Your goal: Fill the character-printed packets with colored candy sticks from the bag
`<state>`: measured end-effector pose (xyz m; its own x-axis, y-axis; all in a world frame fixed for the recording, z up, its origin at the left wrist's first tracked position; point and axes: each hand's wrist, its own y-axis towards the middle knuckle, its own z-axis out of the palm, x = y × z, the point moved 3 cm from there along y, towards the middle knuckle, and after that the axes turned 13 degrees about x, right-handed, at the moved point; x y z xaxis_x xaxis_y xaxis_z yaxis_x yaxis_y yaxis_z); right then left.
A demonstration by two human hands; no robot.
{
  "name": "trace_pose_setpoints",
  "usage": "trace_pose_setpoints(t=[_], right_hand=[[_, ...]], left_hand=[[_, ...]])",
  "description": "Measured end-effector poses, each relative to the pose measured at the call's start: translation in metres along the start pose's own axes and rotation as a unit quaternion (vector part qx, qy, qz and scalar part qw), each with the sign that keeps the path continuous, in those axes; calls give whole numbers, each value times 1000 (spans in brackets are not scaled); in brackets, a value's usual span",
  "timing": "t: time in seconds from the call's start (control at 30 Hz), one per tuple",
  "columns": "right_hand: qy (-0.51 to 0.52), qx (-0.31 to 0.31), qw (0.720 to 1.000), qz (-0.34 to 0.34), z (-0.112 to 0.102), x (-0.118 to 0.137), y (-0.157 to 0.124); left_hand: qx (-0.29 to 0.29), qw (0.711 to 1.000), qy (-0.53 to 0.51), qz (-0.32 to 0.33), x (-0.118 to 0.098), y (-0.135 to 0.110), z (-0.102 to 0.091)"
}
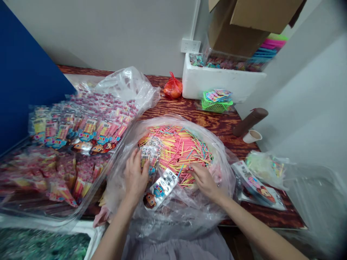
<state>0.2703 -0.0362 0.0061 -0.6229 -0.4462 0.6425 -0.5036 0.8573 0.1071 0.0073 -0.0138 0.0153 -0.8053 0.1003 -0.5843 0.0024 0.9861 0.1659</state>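
Observation:
A big clear plastic bag (217, 159) lies open in front of me, full of thin pink, yellow and green sticks (179, 146). My left hand (135, 177) rests on the bag's left side, fingers curled around a printed cartoon packet (161, 187) that lies under and beside it. My right hand (203, 178) reaches into the pile's near edge, fingertips pinched down among the sticks; what they grip is too small to make out.
A clear tub of filled cartoon packets (81, 133) fills the left side. Behind stand a white foam box (219, 83), a green basket (215, 104), an orange bag (172, 88) and a paper cup (252, 136). Flat packets (257, 186) lie right.

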Motion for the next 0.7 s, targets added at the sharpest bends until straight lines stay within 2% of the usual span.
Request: trace_pose_setpoints(t=[0.1, 0.2, 0.43, 0.53, 0.6, 0.7], right_hand=[[51, 14, 998, 46, 20, -8, -6], [75, 13, 994, 73, 29, -14, -9], [155, -31, 981, 109, 26, -16, -11], [206, -34, 973, 101, 25, -16, -11], [221, -31, 971, 82, 26, -16, -12], [245, -33, 966, 78, 30, -18, -12]], left_hand=[[39, 997, -43, 45, -23, -8, 11], [89, 991, -74, 73, -40, -13, 25], [145, 976, -113, 112, -71, -24, 40], [151, 969, -143, 135, -86, -32, 45], [165, 961, -151, 165, -95, -37, 53], [234, 933, -126, 242, -108, -45, 71]])
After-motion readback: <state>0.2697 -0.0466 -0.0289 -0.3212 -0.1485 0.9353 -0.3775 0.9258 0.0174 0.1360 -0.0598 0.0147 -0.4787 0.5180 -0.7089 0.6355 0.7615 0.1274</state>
